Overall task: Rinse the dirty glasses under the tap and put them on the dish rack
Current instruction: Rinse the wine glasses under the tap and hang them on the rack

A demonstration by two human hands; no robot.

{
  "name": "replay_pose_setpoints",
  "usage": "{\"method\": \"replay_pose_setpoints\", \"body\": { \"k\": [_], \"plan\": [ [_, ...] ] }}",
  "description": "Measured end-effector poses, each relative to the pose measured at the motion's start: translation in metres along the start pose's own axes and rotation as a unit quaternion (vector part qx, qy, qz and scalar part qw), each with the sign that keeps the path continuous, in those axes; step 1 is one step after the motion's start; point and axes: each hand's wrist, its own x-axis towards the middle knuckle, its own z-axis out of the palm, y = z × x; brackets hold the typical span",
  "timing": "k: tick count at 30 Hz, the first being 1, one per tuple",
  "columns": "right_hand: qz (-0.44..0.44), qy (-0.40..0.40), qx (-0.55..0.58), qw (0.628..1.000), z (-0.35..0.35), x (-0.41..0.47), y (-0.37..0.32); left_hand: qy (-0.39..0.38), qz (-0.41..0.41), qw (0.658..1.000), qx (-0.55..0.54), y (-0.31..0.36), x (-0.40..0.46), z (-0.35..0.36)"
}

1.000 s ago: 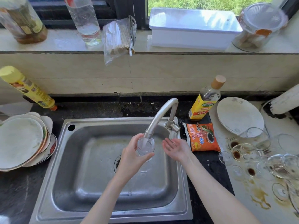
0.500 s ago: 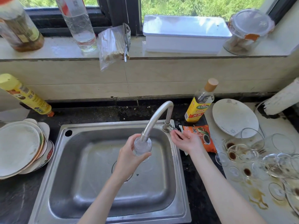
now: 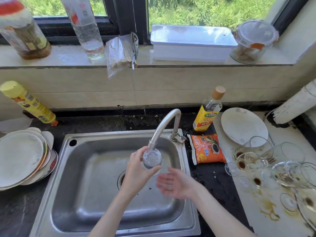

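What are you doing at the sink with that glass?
A person is rinsing a glass. The left hand holds it right under the tap spout, over the steel sink. The right hand is open beside it, holding nothing. More dirty glasses wait on the counter to the right.

left hand (image 3: 136, 170) curled in a grip at 12 o'clock; right hand (image 3: 176, 184) loose, fingers spread, pointing 9 o'clock.

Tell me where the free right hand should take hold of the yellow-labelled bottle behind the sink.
Grip the yellow-labelled bottle around its body at the label, coming from the front right. It leans a little, its neck is narrow, and the faucet crowds its left side.
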Motion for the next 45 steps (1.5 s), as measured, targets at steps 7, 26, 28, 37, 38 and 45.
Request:
{"method": "replay_pose_setpoints", "body": {
  "k": [7,26,28,37,38,45],
  "plan": [
    [-0.021,-0.020,0.159,0.987,0.027,0.025,0.019,-0.031,0.026,0.997,-0.058,-0.001,-0.017,0.009],
    [-0.465,0.108,-0.289,0.830,0.026,-0.030,0.026,-0.031,-0.004,0.981,0.190,-0.024,-0.045,0.013],
    [-0.484,0.104,-0.301,0.815,0.027,-0.034,0.028,-0.009,0.006,0.983,0.181,-0.020,-0.048,0.007],
    [-0.502,0.111,-0.336,0.789,0.024,-0.067,0.033,-0.085,0.051,0.947,0.305,0.002,-0.064,-0.004],
    [-0.504,0.125,-0.341,0.784,0.021,-0.071,0.038,-0.116,0.064,0.935,0.330,0.002,-0.068,-0.005],
    [-0.523,0.276,-0.273,0.759,-0.032,-0.118,0.093,-0.251,0.213,0.869,0.369,0.011,-0.094,-0.014]
  ]
}}
